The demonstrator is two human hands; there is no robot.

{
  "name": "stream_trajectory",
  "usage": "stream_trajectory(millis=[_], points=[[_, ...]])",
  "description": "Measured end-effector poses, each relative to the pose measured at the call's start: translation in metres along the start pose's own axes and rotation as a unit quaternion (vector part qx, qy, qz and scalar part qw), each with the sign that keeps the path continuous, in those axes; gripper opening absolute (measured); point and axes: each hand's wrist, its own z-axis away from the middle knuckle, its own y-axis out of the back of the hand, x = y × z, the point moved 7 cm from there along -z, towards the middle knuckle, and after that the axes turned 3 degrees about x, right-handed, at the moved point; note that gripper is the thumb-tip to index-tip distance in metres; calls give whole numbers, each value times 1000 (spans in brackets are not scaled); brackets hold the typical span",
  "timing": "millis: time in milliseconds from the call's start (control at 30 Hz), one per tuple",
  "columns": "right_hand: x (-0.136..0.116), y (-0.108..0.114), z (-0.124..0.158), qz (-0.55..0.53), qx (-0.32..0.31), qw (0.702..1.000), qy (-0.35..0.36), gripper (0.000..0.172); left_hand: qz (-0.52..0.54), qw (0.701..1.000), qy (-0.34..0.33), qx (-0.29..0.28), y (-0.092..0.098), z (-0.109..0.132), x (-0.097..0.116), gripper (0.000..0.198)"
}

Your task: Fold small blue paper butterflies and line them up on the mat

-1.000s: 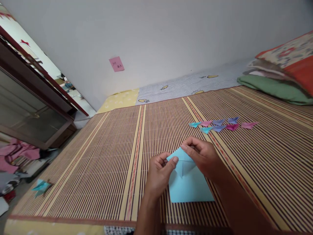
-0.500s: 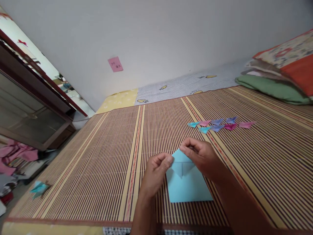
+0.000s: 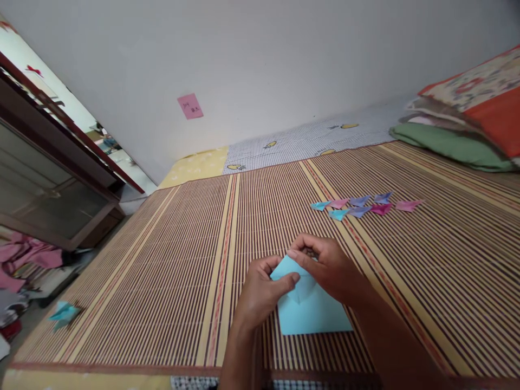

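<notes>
A light-blue sheet of folding paper (image 3: 317,317) lies on the striped mat in front of me, its far end folded to a point with a small flap turned down. My left hand (image 3: 264,284) pinches the left side of the folded end, its thumb lying across the flap. At the tip, my right hand (image 3: 323,262) grips the paper between thumb and fingers, covering the right part of the fold. The fingertips beneath the paper are partly hidden.
Several small folded paper pieces (image 3: 359,206) in blue, pink and purple lie in two rows beyond my hands on the mat (image 3: 187,260). Another turquoise folded piece (image 3: 64,314) sits at far left. Folded bedding (image 3: 459,143) is stacked at right, by the wall.
My left thumb has moved right, onto the flap. My right hand has shifted slightly left and down at the tip, and the paper's folded end has moved a little with them.
</notes>
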Motion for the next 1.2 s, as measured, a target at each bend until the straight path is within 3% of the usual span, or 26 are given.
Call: stream_trajectory(millis=[167,433,667,933,1200], points=[[-2,-1,1,-2,-2,1000,8,18,24,999,15,-20,-2,-1,-2,23],[-1,-3,-1,-32,-10,999,-2,19,17,1000,-3,-2,4,-1,-3,20],[11,-7,3,-16,-91,995,-37,22,35,998,-31,45,22,-4,-2,24],[7,-10,3,-13,-80,996,-41,24,54,997,-29,42,20,-2,-2,24],[11,-5,0,-20,-33,998,-50,25,45,995,-48,77,24,-4,-3,23]])
